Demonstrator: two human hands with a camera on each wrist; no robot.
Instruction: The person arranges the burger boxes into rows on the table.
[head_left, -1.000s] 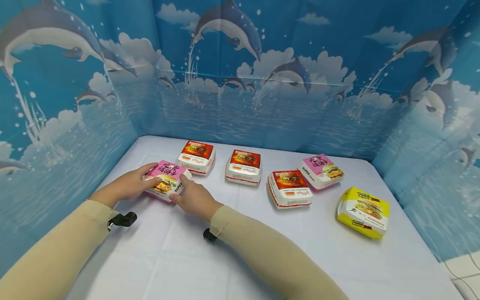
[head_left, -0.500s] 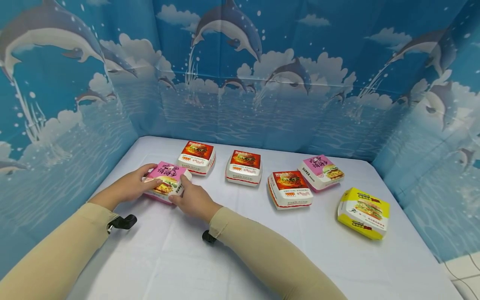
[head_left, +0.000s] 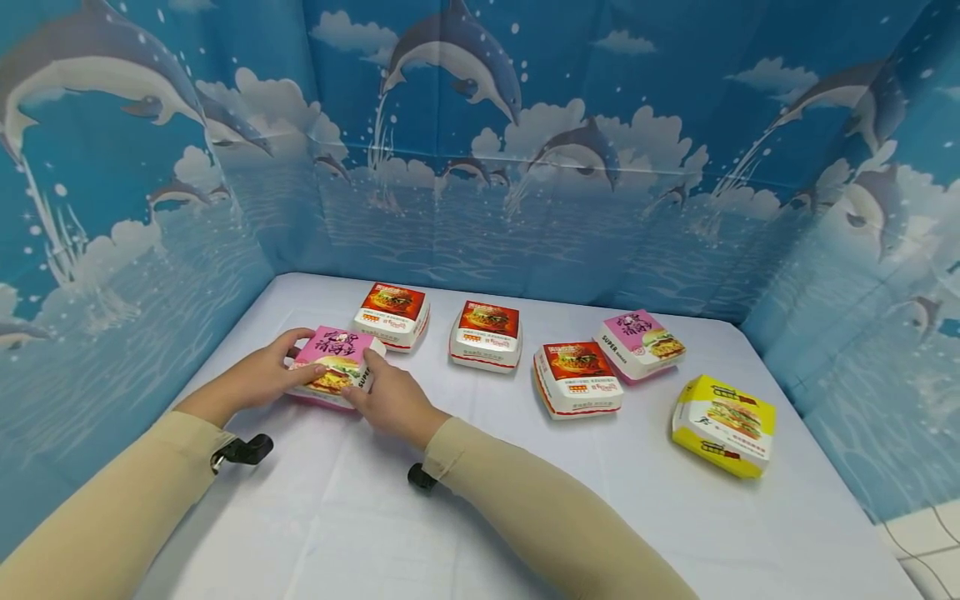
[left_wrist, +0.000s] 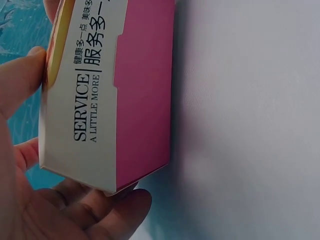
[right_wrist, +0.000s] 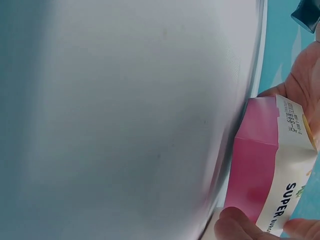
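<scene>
Both hands grasp a pink burger box (head_left: 341, 354) near the left edge of the white table (head_left: 465, 492); whether it rests on the cloth or is slightly raised cannot be told. The left hand (head_left: 258, 375) grips its left side, thumb over the top, and the right hand (head_left: 396, 398) clasps its right side. Just behind it, toward the back left corner, sits a first red box (head_left: 392, 315), its near corner partly hidden. A second red box (head_left: 486, 333) stands along the back edge, and a third red box (head_left: 577, 379) lies farther right, close against another pink box (head_left: 641, 343). A yellow box (head_left: 725, 425) lies near the right edge. A dolphin-print curtain (head_left: 480, 225) walls the back, left and right edges.
</scene>
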